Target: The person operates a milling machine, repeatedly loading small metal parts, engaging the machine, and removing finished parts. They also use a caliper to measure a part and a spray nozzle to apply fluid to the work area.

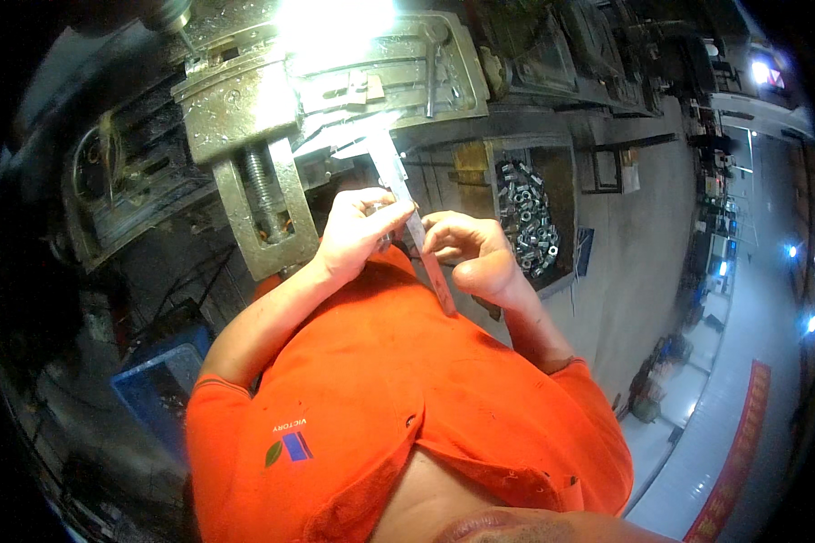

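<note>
My left hand (358, 233) is closed around a metal vernier caliper (392, 168), with the thumb pressed on its beam. The jaws point up and away toward the machine, and the beam slants down across the front of my orange shirt. A small shiny metal piece shows under the left fingers, mostly hidden, so its kind is unclear. Beside the beam, my right hand (473, 255) has curled fingers with their tips at its edge. Whether those fingers hold anything is hidden.
Ahead stands a machine vise (235, 104) with an exposed screw, beside a wet metal worktable (462, 68). A wrench-like tool (431, 77) and small blocks lie there under a bright glare. At right, a bin (566, 181) contains many metal nuts (527, 217). A blue crate (154, 366) sits lower left.
</note>
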Demonstrator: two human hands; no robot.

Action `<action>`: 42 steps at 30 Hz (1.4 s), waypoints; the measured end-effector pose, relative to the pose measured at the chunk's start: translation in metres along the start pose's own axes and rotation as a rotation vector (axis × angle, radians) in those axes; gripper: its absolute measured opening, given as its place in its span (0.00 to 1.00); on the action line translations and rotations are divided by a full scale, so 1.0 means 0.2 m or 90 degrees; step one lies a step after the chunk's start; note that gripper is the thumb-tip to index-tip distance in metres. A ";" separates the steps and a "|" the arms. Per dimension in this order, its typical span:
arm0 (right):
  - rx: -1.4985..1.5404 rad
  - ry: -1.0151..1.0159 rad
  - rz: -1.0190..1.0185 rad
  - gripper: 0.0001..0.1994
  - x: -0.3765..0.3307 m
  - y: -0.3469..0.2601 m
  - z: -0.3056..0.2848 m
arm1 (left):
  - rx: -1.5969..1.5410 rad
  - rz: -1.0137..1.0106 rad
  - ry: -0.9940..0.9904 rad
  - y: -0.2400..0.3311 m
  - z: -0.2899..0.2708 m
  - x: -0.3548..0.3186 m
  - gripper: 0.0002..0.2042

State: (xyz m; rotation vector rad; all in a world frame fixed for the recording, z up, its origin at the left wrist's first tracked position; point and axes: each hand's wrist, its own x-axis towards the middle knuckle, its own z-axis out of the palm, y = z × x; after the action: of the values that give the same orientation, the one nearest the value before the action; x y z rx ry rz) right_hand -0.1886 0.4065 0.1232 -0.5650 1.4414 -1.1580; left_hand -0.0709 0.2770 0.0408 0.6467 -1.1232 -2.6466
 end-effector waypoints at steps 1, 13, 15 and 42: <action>0.017 -0.015 0.035 0.13 0.00 0.00 0.00 | 0.000 -0.008 0.004 0.00 0.00 0.00 0.06; -0.103 0.005 0.003 0.11 0.03 0.03 0.03 | 0.001 -0.020 -0.011 0.01 0.01 0.00 0.07; -0.135 0.017 0.010 0.11 0.04 0.02 0.04 | -0.003 -0.018 -0.008 0.01 0.01 -0.01 0.07; -0.446 0.040 -0.249 0.26 0.12 -0.12 -0.06 | -0.060 0.063 -0.116 0.09 -0.18 -0.05 0.16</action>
State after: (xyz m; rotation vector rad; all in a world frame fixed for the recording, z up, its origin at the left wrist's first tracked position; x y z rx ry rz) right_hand -0.2122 0.3796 0.1320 -1.3523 1.8443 -0.9410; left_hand -0.0448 0.2456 0.0352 0.3301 -1.0380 -2.6961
